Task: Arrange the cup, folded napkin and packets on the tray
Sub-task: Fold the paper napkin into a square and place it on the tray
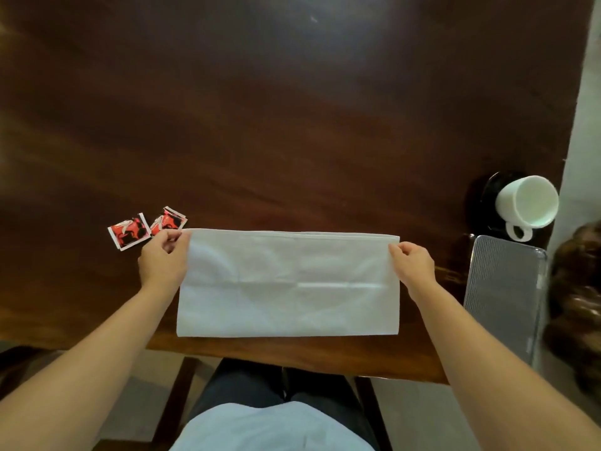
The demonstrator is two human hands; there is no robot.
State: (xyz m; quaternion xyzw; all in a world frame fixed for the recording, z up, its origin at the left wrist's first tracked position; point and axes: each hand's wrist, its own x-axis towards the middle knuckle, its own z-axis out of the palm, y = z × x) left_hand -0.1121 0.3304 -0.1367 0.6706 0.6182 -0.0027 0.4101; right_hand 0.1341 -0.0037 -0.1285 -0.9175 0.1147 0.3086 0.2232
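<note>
A white napkin [287, 284] lies folded once into a long rectangle on the dark wooden table [292, 125], close to the near edge. My left hand [164, 258] pinches its far left corner. My right hand [413, 260] pinches its far right corner. Two red, black and white packets [129, 230] [169, 220] lie just left of the napkin, beside my left hand. A white cup [528, 203] stands on a black saucer [489, 187] at the far right. The grey ribbed metal tray [505, 294] sits in front of the cup, at the table's right edge.
The table's right edge runs just past the cup and tray, with a pale floor beyond. A dark brown shape [579, 304] lies to the right of the tray. My lap and a chair frame show below the near table edge.
</note>
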